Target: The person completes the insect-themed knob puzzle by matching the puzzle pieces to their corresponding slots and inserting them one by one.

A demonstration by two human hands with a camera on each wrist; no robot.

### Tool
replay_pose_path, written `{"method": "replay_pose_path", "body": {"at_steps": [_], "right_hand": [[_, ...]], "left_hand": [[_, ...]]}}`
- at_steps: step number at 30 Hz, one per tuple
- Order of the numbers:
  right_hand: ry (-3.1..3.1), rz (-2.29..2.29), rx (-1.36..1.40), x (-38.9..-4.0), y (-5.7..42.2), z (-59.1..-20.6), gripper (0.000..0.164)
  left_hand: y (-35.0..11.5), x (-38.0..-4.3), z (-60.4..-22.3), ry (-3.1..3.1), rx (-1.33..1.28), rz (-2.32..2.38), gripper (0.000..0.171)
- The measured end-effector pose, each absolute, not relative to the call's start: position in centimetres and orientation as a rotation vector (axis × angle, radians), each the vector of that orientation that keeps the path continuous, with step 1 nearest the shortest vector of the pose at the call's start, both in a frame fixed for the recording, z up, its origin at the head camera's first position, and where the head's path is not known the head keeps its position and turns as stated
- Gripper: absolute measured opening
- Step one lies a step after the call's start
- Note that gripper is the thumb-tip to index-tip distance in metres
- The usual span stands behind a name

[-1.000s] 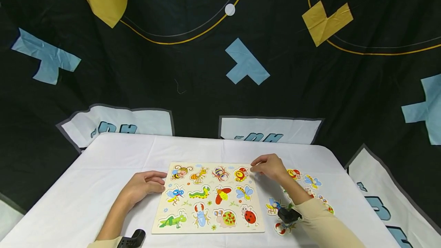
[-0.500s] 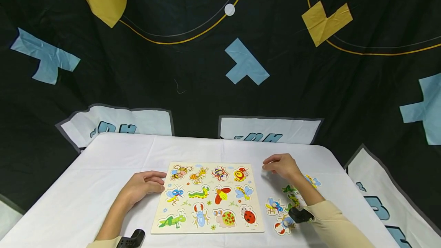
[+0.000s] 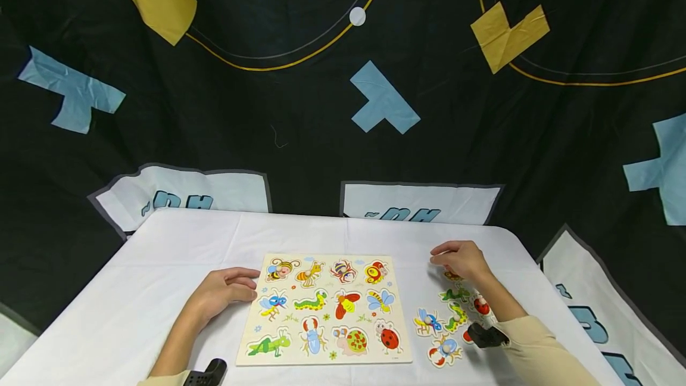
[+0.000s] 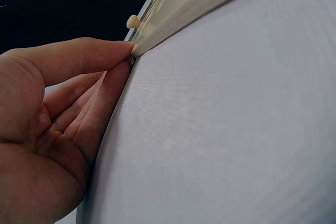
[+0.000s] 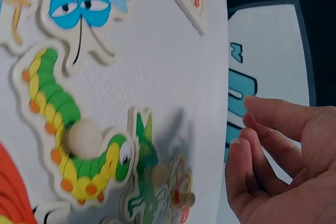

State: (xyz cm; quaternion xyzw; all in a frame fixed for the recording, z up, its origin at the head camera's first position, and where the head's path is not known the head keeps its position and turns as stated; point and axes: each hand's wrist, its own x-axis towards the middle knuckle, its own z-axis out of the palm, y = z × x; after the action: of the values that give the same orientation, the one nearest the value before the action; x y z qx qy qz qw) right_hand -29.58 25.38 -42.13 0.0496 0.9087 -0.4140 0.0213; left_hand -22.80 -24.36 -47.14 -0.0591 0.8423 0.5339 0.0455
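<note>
A pale puzzle board [image 3: 332, 317] printed with insects lies flat on the white table. At its left edge, my left hand [image 3: 222, 293] touches the side with thumb and fingertips. The left wrist view has these fingertips against the edge of the board [image 4: 173, 9]. My right hand [image 3: 461, 258] hovers over the table right of the board, fingers loosely bent and holding nothing. Below it lie loose knobbed puzzle pieces: a mosquito [image 3: 427, 321], a stag beetle [image 3: 445, 350], a caterpillar [image 5: 52, 98] and a grasshopper [image 5: 145, 135]. The right forearm hides others.
White cloth covers the table [image 3: 177, 243]. Behind it hangs a black curtain [image 3: 305, 148] with blue and yellow patches. A ladybird piece [image 3: 481, 304] lies beside the right forearm.
My right hand has moved rightward, away from the board's upper right corner to above the loose pieces. My left hand and the board have stayed in place.
</note>
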Motion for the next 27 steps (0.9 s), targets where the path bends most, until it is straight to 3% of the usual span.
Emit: {"method": "replay_pose_path", "body": {"at_steps": [27], "right_hand": [[2.809,-1.213,0.339,-28.9,29.8,-44.5,0.029]], "left_hand": [[-24.3,-22.8,-47.3,2.603,-0.189,1.605,0.053]]}}
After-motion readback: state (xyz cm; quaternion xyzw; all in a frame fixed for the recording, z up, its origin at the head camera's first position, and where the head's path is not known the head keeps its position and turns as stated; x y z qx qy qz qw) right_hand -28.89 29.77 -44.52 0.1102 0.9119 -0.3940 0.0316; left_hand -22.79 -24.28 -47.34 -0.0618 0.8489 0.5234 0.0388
